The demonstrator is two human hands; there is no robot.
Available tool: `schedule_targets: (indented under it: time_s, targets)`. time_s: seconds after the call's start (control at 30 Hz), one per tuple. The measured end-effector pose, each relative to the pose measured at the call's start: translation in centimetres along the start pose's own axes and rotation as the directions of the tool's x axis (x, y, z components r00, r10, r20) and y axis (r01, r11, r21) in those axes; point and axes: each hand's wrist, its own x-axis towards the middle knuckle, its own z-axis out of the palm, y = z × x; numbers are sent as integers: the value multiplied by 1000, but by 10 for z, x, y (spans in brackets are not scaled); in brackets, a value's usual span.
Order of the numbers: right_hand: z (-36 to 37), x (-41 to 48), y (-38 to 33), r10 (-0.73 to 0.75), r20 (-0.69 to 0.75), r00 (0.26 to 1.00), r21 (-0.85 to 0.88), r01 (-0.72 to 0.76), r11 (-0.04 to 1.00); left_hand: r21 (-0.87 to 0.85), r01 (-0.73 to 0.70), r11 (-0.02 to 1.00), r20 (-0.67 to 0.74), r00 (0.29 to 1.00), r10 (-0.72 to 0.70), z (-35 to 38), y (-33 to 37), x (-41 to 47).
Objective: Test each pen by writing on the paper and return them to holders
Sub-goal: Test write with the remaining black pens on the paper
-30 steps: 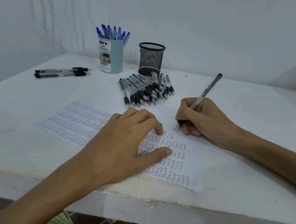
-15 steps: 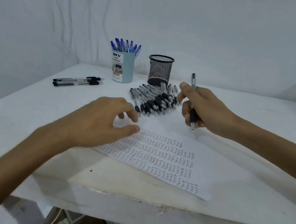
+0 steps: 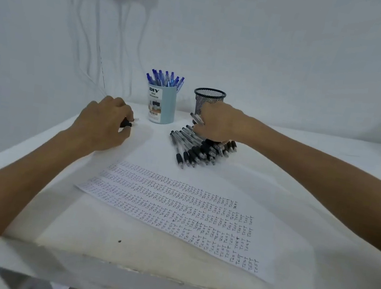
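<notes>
- Now, the right hand point(image 3: 217, 126) is stretched to the far side of the table point(image 3: 326, 191), knuckles up and fingers curled down. It pinches a clear pen point(image 3: 197, 119) whose end pokes out to the left, just in front of the black mesh holder point(image 3: 208, 98)
- The left hand point(image 3: 104, 123) sits at the far left with the wrist low and the fingers curled round a black-gripped pen point(image 3: 128, 123); only the dark grip and pale tip show at the fist's right side
- The step in hand looks like returning the right hand's pen: lift it, turn it upright over the mesh rim and let it slide in rather than drop, so the light holder does not tip
- Keep that hand's heel off the pile of pens point(image 3: 201, 149) right beneath it; whether it touches them I cannot tell, but a nudge could send them rolling toward the paper point(image 3: 173, 211)
- The left hand's pen is probably next for testing on the paper, which lies nearer and is crowded with rows of TEST
- The blue holder point(image 3: 161, 103), full of blue pens point(image 3: 164, 80), stands between the two hands, left of the mesh one
</notes>
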Motion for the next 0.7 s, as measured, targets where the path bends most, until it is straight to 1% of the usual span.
schedule_targets:
  time_s: [0.07, 0.13, 0.27, 0.4, 0.53, 0.7]
  targets:
    - [4, 5, -6, -1, 8, 1000, -79, 1, 997, 71, 6, 997, 14, 1000, -7, 7, -7, 6]
    - [8, 9, -8, -4, 8, 1000, -121, 5, 993, 101, 36, 994, 34, 999, -40, 14, -13, 10]
    - [11, 8, -10, -25, -65, 998, -173, 14, 985, 18, 129, 991, 74, 989, -130, 25, -22, 15]
    - [10, 7, -13, -47, -151, 987, -130, 27, 991, -72, 166, 984, 85, 984, -160, 29, -25, 14]
    - [10, 3, -15, -41, -211, 977, -84, 24, 996, -75, 173, 982, 82, 983, -167, 29, -23, 13]
    - [13, -4, -16, -42, -240, 970, -84, 23, 996, -104, 171, 980, 83, 983, -163, 25, -21, 13]
